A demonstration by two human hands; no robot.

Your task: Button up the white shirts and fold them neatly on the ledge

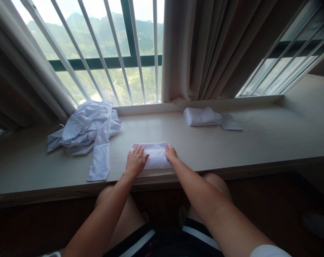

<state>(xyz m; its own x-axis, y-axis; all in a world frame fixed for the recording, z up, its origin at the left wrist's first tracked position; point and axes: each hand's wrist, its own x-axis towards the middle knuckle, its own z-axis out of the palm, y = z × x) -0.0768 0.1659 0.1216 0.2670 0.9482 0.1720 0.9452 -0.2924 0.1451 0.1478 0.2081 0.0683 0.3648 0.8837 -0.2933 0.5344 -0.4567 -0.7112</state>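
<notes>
A folded white garment [156, 156] lies as a neat rectangle near the front edge of the pale ledge, right in front of me. My left hand [135, 159] rests flat on its left part, fingers spread and pointing away from me. At its right edge, my right hand [170, 153] is closed on the fabric, the thumb side toward the far right corner. Some of the right fingers are hidden. Left of my hands sits a crumpled heap of white clothing [88, 128], with one sleeve-like strip hanging toward the ledge's front edge.
Toward the back right of the ledge [263, 139] lies another folded white bundle [202, 116], with a flat greyish cloth piece [230, 122] beside it. A barred window [110, 53] and grey curtains [199, 50] stand behind. My knees are close under the front edge.
</notes>
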